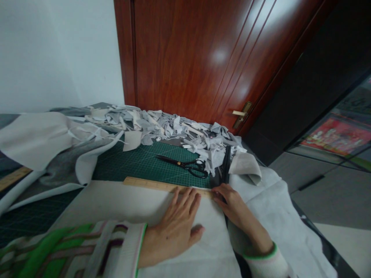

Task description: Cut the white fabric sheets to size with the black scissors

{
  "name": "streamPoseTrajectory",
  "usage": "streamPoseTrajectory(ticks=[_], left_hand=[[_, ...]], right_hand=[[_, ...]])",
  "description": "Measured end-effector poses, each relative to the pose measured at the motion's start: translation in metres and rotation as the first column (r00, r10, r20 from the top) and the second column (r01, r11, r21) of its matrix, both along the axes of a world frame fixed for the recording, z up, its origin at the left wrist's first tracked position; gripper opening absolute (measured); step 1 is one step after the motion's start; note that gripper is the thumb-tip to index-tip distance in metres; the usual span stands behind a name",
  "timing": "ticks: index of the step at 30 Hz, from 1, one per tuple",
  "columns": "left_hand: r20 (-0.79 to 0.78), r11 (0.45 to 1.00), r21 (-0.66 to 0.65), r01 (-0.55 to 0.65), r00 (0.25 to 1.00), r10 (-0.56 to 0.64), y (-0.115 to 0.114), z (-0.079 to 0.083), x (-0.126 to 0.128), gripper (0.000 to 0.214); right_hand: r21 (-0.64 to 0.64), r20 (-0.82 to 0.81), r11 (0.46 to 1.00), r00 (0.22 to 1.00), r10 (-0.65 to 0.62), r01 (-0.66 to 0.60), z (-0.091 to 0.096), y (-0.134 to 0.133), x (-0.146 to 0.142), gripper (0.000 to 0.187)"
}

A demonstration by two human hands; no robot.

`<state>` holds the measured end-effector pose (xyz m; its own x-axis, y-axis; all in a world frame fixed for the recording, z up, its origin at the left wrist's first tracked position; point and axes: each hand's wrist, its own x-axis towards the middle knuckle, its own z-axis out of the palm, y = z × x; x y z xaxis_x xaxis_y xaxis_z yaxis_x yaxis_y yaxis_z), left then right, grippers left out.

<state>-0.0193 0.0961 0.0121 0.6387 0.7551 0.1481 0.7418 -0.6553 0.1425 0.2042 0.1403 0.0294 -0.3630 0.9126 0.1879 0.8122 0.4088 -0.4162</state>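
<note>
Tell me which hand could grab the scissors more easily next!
Probably the right hand. The black scissors lie nearby, blades pointing away from it, while the left hand lies spread with fingertips on the wooden ruler, seemingly steadying it.

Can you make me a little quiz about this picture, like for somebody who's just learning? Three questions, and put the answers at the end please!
1. What is heaped in front of the door?
A) toy blocks
B) grey and whitish scraps
C) oranges

2. True or false: one hand is gripping the scissors.

3. Fill the gap: the cutting mat under the scissors is ____.

Key:
1. B
2. False. They lie on the mat; the left hand rests on the pale sheet with its fingers at the wooden ruler, and the right hand is by the ruler's end.
3. green
</note>
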Motion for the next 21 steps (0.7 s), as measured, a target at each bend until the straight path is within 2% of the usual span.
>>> streamPoseTrajectory(ticks=[4, 9, 13, 21], left_hand=[[-0.003, 1.0, 0.004, -0.005, 1.0, 0.005, -0.002, -0.001, 0.0, 0.072], [0.103, 0.998, 0.067, 0.019, 0.994, -0.025, 0.0, -0.011, -0.003, 0.065], [0.131, 0.993, 0.112, 0.022, 0.991, -0.036, -0.001, -0.018, -0.004, 0.066], [0.108, 0.993, 0.115, 0.001, 0.994, -0.013, -0.002, -0.013, -0.001, 0.064]], right_hand=[[-0.013, 0.015, 1.0, 1.0, 0.027, -0.027, 0.002, -0.001, 0.0, 0.018], [-0.016, -0.012, 0.999, 0.999, 0.051, -0.051, 0.001, -0.003, 0.001, 0.019], [-0.016, -0.02, 0.999, 0.999, 0.044, -0.045, 0.0, -0.003, 0.002, 0.019], [-0.023, 0.001, 1.0, 1.0, 0.009, -0.009, 0.002, -0.002, 0.0, 0.019]])
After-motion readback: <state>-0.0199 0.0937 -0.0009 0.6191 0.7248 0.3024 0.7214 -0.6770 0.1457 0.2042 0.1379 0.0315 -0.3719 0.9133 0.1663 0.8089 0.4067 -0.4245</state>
